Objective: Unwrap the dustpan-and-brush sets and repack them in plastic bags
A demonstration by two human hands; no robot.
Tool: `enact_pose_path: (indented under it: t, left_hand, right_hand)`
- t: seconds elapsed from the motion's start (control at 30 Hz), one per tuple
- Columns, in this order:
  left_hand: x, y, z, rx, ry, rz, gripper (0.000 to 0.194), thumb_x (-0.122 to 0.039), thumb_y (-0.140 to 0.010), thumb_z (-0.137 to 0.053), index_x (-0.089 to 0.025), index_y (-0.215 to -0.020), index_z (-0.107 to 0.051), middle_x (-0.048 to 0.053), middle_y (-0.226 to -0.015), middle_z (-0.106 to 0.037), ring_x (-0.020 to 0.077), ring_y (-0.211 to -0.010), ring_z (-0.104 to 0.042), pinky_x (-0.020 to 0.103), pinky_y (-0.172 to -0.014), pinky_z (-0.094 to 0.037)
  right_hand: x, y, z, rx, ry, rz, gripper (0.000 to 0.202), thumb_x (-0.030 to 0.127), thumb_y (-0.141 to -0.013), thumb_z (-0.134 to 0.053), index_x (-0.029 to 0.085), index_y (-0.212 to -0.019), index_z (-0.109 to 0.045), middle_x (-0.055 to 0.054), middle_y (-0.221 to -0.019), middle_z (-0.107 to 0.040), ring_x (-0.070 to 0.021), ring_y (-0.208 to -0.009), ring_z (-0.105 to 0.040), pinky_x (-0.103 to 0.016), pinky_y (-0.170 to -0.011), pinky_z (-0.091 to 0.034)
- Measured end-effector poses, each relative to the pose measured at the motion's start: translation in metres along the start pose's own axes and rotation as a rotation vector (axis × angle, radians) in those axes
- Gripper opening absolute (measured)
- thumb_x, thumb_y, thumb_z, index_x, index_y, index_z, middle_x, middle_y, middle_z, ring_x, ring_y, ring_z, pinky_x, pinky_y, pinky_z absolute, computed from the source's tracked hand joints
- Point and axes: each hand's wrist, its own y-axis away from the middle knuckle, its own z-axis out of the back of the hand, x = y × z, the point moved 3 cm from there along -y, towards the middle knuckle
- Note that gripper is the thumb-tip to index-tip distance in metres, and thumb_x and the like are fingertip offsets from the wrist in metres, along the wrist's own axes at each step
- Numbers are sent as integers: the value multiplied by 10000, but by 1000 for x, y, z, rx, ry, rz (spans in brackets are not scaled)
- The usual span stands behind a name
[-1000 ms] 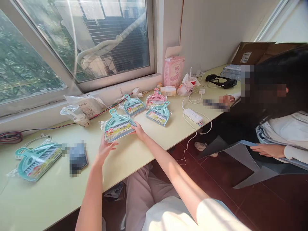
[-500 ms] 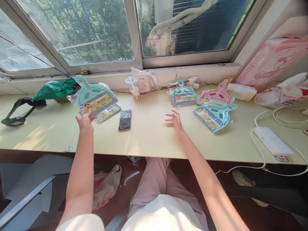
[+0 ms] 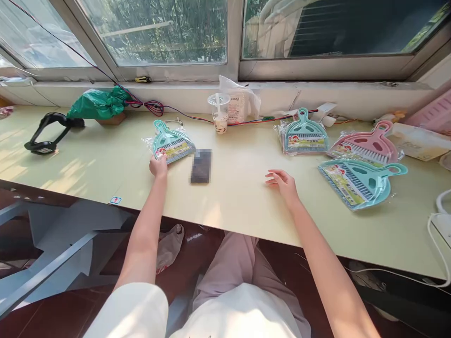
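My left hand [image 3: 158, 165] grips the lower left edge of a mint-green dustpan and brush set [image 3: 171, 144] in clear wrap. This set lies at or just above the table, over the spot where another green set lay; how far they overlap is hidden. Over the bare middle of the table, my right hand [image 3: 283, 185] has its fingers apart and holds nothing. To its right are a packed green dustpan set [image 3: 366, 183], a pink one [image 3: 369, 143] behind that, and a further green one [image 3: 306, 134] towards the window.
A blurred phone [image 3: 200, 166] lies right of my left hand. Near the sill stand a drink cup [image 3: 220, 115] with a straw and a white bag [image 3: 239, 101]. At left are a green plastic bag [image 3: 100, 104] and a black headband-like frame [image 3: 49, 134]. A white cable [image 3: 435, 244] trails at right.
My left hand has lowered its green dustpan set onto or close over the one on the table. My right hand's fingers have drawn closer together. The view has turned left.
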Motion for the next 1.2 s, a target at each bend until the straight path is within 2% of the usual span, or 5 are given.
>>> enact_pose_path:
  t: [0.43, 0.6, 0.73, 1.07, 1.2]
  left_hand:
    - [0, -5, 4, -330, -247, -146, 871, -264, -658, -810, -188, -1363, -306, 213, -1469, -271, 370, -1383, -249, 596, -1087, -279]
    - [-23, 21, 5, -319, -261, -357, 759, -264, -750, -727, -204, -1383, -312, 186, -1542, -166, 328, -1471, -71, 585, -1166, -1]
    - [-38, 44, 4, -371, -270, -526, 528, -262, -850, -596, -192, -1340, -414, 144, -1543, -223, 278, -1484, -67, 535, -1165, 110]
    - [-49, 87, -5, -153, -63, -528, 205, -175, -790, -615, -205, -989, -652, 125, -1373, -435, 335, -1442, -208, 553, -1187, -34]
    - [-89, 145, -35, 178, 122, -750, 193, -159, -830, -538, -226, -958, -665, 108, -1279, -548, 281, -1306, -433, 470, -1145, -261]
  right_hand:
    - [3, 8, -10, -27, 428, 109, 269, 352, -904, -440, 257, -992, -676, -85, -1010, -712, -223, -832, -691, -405, -726, -582]
    - [21, -25, -4, -76, 1145, 517, 409, 184, -902, -441, 303, -1265, -587, -71, -1395, -538, -279, -1348, -428, -587, -1100, -320]
    - [17, -86, 15, -177, 1397, 512, 637, 208, -897, -485, 173, -1500, -284, -174, -1549, -302, -338, -1445, -238, -670, -1113, -167]
    - [5, -128, 40, -282, 1173, 422, 517, 140, -815, -480, 154, -1328, -545, -167, -1317, -589, -298, -1177, -566, -467, -944, -476]
    - [19, -108, 46, -442, 927, 423, 429, 118, -784, -483, 195, -1164, -666, -110, -1222, -668, -266, -1114, -627, -430, -953, -483]
